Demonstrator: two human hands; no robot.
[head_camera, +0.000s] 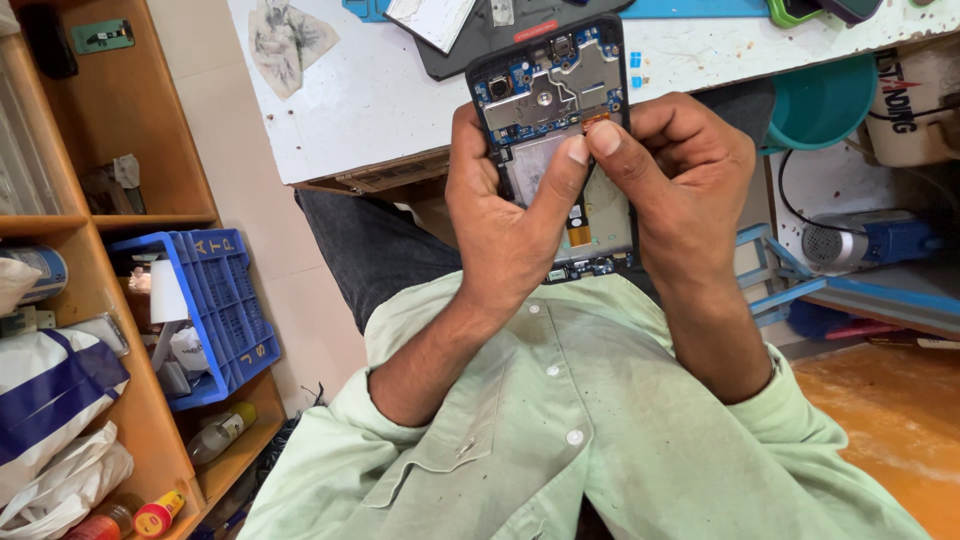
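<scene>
The person is holding an opened phone (556, 110), its back cover off and its circuit board and metal shields showing, up in front of the chest and above the lap, just below the edge of the white table (380, 100). The left hand (505, 215) is gripping the phone's left side, fingers wrapped behind the frame and the thumb lying across the inner face. The right hand (690, 175) is clasping the right side, its thumb pressing beside the left thumb, close to a small orange flex connector (600, 119) under the board. Both thumbs are touching each other. A second flex strip (578, 228) is showing lower on the phone between the hands. On the left, a blue plastic crate (220, 300) is sitting on a wooden shelf (100, 290).
</scene>
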